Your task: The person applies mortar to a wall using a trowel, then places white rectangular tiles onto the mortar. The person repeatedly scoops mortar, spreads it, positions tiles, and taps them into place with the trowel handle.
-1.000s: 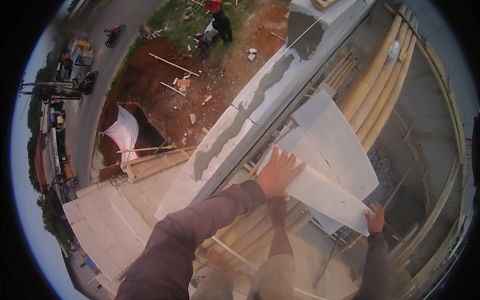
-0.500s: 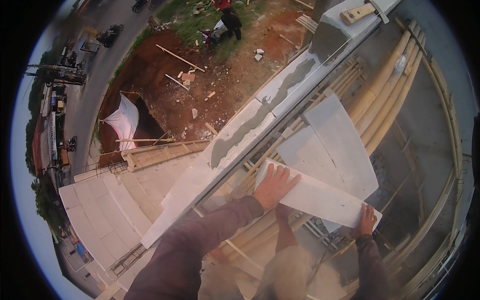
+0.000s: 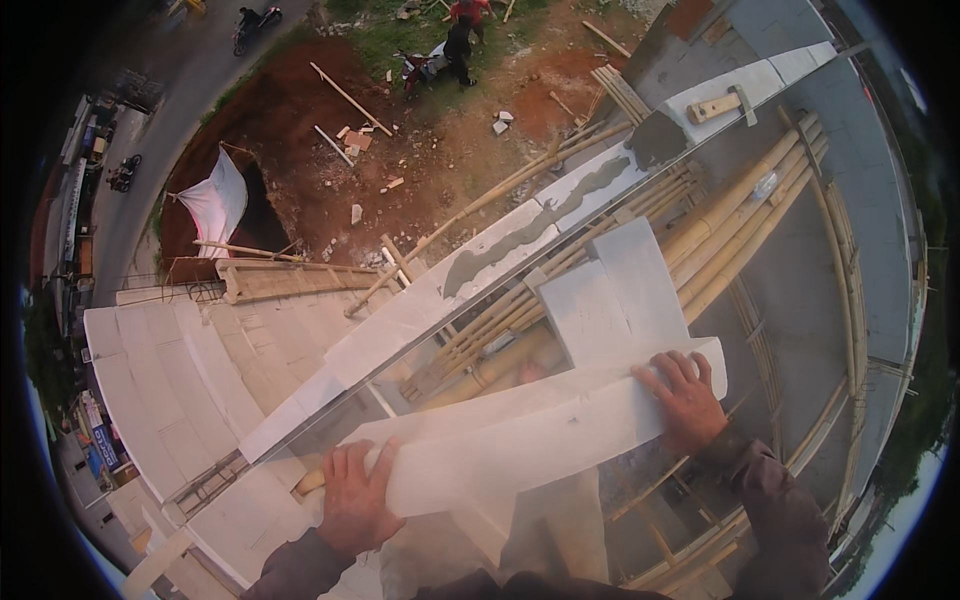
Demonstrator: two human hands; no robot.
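A long white block [image 3: 540, 440] lies crosswise low in the view, slightly smeared and held between both hands. My left hand [image 3: 360, 490] grips its left end, fingers curled over the face. My right hand [image 3: 688, 395] grips the right end, fingers bent over the upper edge. Behind it sit other white slabs [image 3: 610, 280] on the bamboo poles [image 3: 740, 225]. Beside them runs a white block ledge [image 3: 360, 350] with a streak of grey mortar [image 3: 540, 225], and a tool with a wooden handle [image 3: 712, 106] rests at the ledge's far part.
Bamboo scaffolding [image 3: 850, 300] lines the right. Pale panels [image 3: 150, 380] spread at lower left. Below are a dirt lot [image 3: 300, 120], a white tarp [image 3: 210, 200], two people [image 3: 458, 50] beside a motorbike [image 3: 420, 70], and a road [image 3: 200, 90] with riders [image 3: 248, 28].
The block has come nearer and turned, its right end rising. My left hand has moved down and left, my right hand up and leftward. The view has shifted.
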